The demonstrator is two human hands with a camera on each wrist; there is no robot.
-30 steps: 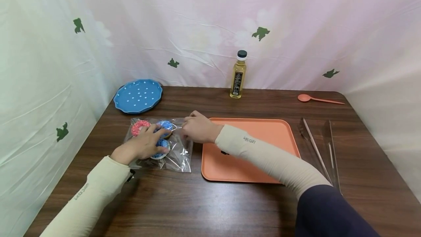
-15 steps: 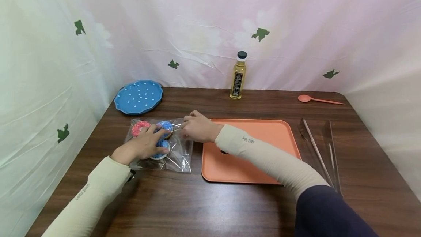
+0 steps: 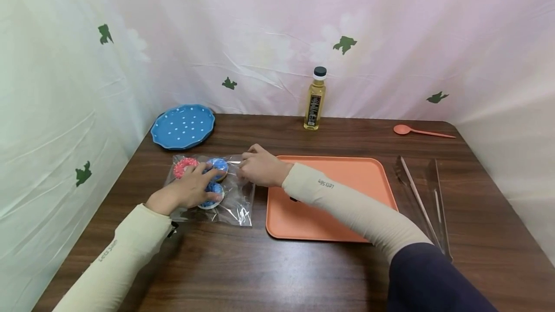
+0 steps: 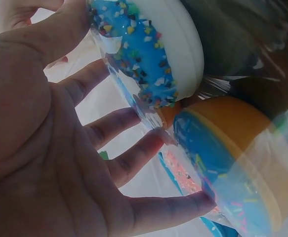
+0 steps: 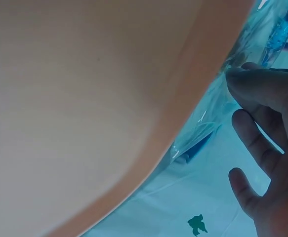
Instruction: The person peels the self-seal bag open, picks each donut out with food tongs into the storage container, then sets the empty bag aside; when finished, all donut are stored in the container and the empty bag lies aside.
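A clear plastic bag (image 3: pixel 237 206) lies flat on the table at the left, with toy-like donuts inside. A pink donut (image 3: pixel 183 166) and a blue donut (image 3: pixel 221 164) are toward the back, and a second blue donut (image 4: pixel 139 54), white-based, is nearer. My left hand (image 3: pixel 186 191) rests on the bag over the donuts, fingers spread and nearly straight; it hides part of them. At the bag's right edge, my right hand (image 3: pixel 264 166) pinches the plastic between thumb and forefinger, its other fingers loosely bent. The right forearm crosses above an orange tray (image 3: pixel 303 223).
A blue polka-dot plate (image 3: pixel 182 127) sits at the back left. An oil bottle (image 3: pixel 314 105) stands upright by the back curtain. An orange spoon (image 3: pixel 402 129) lies at the back right, and metal tongs (image 3: pixel 417 194) lie right of the tray.
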